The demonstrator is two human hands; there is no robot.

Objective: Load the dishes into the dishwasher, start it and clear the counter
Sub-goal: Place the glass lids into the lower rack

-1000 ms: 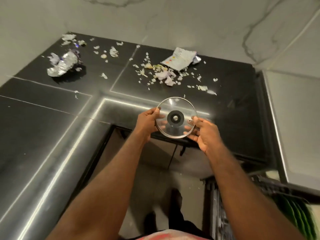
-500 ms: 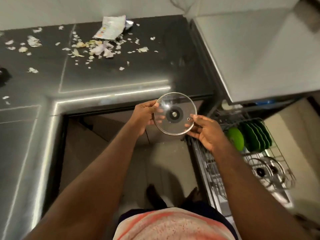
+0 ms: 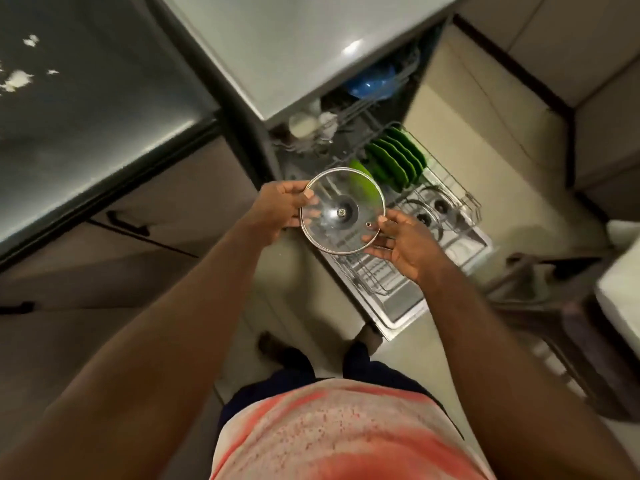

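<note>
A round glass lid with a steel rim and a black centre knob is held between both hands, above the pulled-out lower rack of the open dishwasher. My left hand grips its left edge, thumb on top. My right hand holds the right edge with the fingers under the glass. In the rack stand several green plates and two more glass lids. The upper rack holds a blue bowl and white cups.
The dark counter at the upper left carries white food scraps. Beige cabinet doors with black handles lie below it. The dishwasher door is folded down by my feet. A dark cloth-covered object sits at the right.
The view has swung right from the counter to the dishwasher. The lid, held in both hands, has travelled from over the counter edge to above the lower rack.
</note>
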